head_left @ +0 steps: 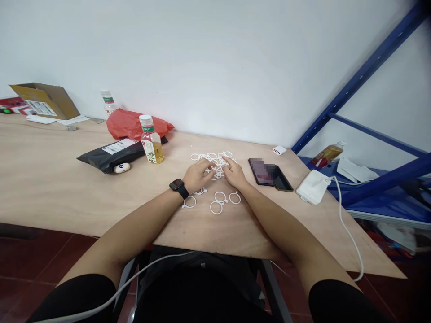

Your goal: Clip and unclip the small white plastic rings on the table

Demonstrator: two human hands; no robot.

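Observation:
A pile of thin white plastic rings (218, 172), each with a small tab, lies on the wooden table between my two hands. My left hand (198, 174), a black smartwatch (178, 186) on its wrist, rests at the pile's left side with thumb and fingers apart. From the right, my right hand (235, 174) reaches in with its index finger stretched out and its thumb apart. Both touch the pile's edges; some fingertips are hidden among the rings. Nearer to me lie several loose rings, among them a single ring (235, 192) by my right forearm.
A drink bottle (153, 146), a black parcel (107, 157), an earbud case (121, 168) and a red plastic bag (123, 123) stand left. On the right are a phone (261, 172), a white power bank (311, 187) with its cable, and a blue metal rack (357, 83).

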